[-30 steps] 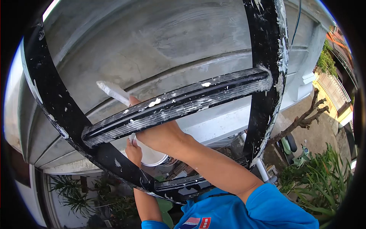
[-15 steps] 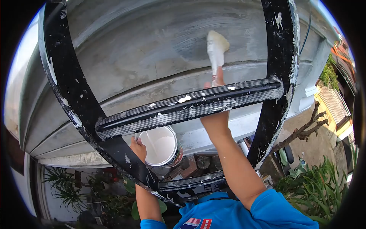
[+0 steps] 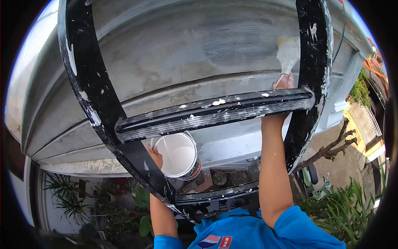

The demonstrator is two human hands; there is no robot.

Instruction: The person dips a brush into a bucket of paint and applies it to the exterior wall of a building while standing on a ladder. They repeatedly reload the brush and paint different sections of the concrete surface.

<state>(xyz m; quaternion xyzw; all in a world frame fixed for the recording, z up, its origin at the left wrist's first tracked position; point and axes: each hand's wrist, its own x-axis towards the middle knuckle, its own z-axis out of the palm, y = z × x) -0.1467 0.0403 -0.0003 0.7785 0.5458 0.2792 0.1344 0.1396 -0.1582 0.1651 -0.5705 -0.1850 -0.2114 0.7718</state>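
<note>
My right hand, reaching through the ladder, is closed round the handle of a wide paintbrush. The bristles point up and lie against or close to the grey wall, beside the right ladder rail. A ladder rung hides my right wrist. My left hand grips a white paint bucket at its left side, by the rim or handle; the exact hold is partly hidden by the left rail. Whitish paint is inside the bucket, below the rung.
A black ladder spattered with white paint stands between me and the wall, its rails on both sides. A white ledge runs behind the bucket. Far below are plants, a bare branch and bricks.
My right hand has moved the paintbrush to the right along the wall, up to the right rail. My left hand still holds the bucket; the view has shifted slightly.
</note>
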